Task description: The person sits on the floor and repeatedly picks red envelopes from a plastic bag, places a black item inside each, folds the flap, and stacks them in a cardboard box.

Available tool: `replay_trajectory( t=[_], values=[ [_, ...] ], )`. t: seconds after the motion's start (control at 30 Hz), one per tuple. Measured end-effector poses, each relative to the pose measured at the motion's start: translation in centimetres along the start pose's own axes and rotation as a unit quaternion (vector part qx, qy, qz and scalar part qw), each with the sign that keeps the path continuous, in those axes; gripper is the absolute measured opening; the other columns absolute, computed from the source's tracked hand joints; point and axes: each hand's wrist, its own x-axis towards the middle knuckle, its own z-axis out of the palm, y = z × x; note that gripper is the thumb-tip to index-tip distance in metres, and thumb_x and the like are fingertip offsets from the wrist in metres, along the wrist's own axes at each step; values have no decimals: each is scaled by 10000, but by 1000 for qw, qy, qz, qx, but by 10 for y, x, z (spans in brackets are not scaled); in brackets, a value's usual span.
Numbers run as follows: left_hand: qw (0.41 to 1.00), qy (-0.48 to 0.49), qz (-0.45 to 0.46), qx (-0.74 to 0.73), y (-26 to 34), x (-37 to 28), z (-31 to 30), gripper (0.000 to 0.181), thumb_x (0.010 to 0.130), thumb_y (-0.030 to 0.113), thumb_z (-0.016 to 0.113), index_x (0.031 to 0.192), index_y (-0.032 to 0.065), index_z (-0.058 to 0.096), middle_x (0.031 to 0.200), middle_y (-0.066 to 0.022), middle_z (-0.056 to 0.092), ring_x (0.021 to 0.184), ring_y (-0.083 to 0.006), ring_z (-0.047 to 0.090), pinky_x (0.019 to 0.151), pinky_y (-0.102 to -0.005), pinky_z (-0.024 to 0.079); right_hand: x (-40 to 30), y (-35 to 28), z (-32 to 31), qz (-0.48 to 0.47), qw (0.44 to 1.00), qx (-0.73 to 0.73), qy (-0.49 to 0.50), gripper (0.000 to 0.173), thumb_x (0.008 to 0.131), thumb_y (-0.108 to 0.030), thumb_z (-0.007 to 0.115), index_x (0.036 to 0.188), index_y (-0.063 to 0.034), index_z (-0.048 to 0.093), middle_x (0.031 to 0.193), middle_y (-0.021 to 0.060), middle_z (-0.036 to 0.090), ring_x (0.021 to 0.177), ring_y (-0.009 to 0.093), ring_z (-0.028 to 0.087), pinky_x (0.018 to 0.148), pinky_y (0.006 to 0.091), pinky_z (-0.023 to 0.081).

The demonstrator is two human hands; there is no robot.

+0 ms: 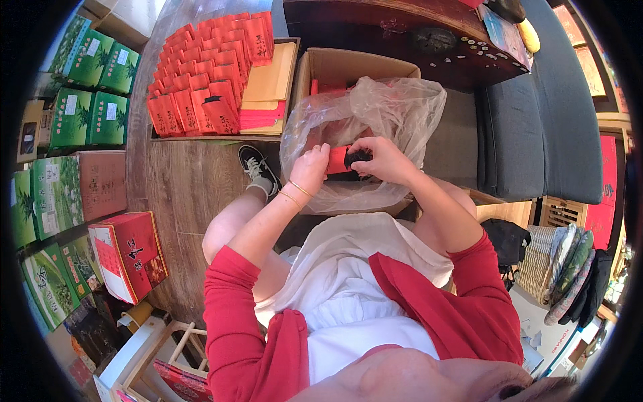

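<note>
My left hand (310, 168) grips one end of a red paper packet (338, 160), low over a carton with a clear plastic liner bag (402, 95). At the packet's other end, the fingers of my right hand (382, 160) are closed around something black and crumpled (356, 158). Whether that is an inner pouch or loose dark stuff, I cannot tell. The cardboard carton (356, 58) stands between my knees, its liner spread over the rim. Red pieces show through the plastic, but most of the contents are hidden.
Left of the carton, rows of filled red packets (201, 75) stand in a shallow tray beside tan envelopes (269, 75). Green boxes (70, 118) and a red gift box (133, 256) line the left side. A dark wooden table (351, 25) and grey sofa (512, 140) bound the far side.
</note>
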Motion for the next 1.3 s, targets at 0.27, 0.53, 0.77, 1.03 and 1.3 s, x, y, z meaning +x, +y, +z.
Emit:
replay_trajectory(
  t=[0.27,0.53,0.77,1.03,1.3],
  values=[
    [1000,-18,-13,-20,0,0,4,527,581,28,789,982,23,448,920,-185,594,855,-367,617,696,-432,518,0,0,0,10,1000,-5,-1,201,780,-9,667,970,43,626,761,71,642,627,105,621,579,260,522],
    [999,-37,-14,-32,3,0,6,546,573,56,806,982,23,445,918,-191,597,847,-375,618,693,-438,518,-1,2,1,-23,996,-79,30,213,763,-10,674,964,43,628,727,103,638,610,138,631,572,281,520],
    [999,-37,-10,-27,3,1,10,551,579,77,809,986,24,442,907,-188,595,831,-374,619,687,-436,518,-4,-3,1,-26,995,-95,33,221,753,-17,680,963,38,636,774,143,639,630,169,648,577,309,513],
    [999,-41,-8,-33,4,3,11,557,579,81,812,988,22,438,908,-191,593,833,-372,619,686,-435,518,-3,7,3,-95,982,-147,68,218,751,-22,676,958,39,645,751,158,647,621,186,647,601,321,510],
    [999,-40,-10,-35,3,2,11,541,586,66,805,982,21,440,910,-196,592,833,-379,617,684,-438,516,-1,0,4,-22,996,-65,52,168,736,-28,675,888,41,665,734,203,641,616,252,664,632,368,515]
  ],
)
